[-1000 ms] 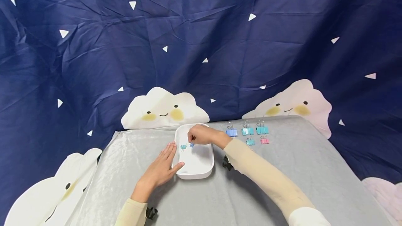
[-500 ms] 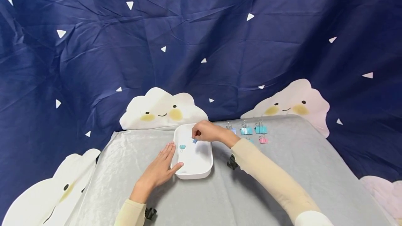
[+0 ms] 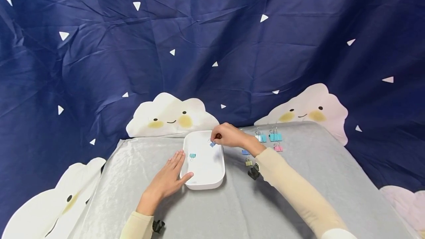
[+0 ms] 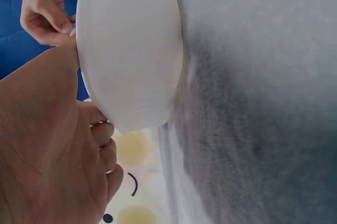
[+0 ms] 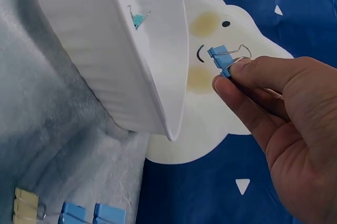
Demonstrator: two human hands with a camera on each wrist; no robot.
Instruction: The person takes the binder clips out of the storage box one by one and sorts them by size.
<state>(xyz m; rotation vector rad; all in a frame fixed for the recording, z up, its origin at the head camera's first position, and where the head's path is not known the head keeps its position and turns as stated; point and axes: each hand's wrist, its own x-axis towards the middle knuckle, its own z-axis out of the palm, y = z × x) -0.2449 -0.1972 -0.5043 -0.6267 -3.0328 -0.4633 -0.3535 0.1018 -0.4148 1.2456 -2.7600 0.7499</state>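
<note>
My right hand point(image 3: 229, 135) pinches a small blue binder clip point(image 5: 221, 59) between thumb and fingertips. In the right wrist view the clip is held off the tray floor, with its wire handles spread toward the hand. The head view places it near the far right corner of the white tray point(image 3: 207, 170). Inside that tray, toward its left side, lies a small teal binder clip point(image 3: 192, 155). My left hand point(image 3: 166, 180) rests along the tray's left rim, fingers straight and thumb over the edge.
Right of the tray on the grey cloth point(image 3: 299, 180) lie teal clips point(image 3: 275, 137), a pink clip point(image 3: 278, 147), a blue clip point(image 3: 245, 152) and a yellow clip point(image 3: 248, 162). My right forearm hides part of this group. A navy curtain point(image 3: 199, 73) hangs behind.
The right hand has shifted right and away, carrying the blue binder clip from the tray's middle toward its far right corner. The left hand and tray stay put.
</note>
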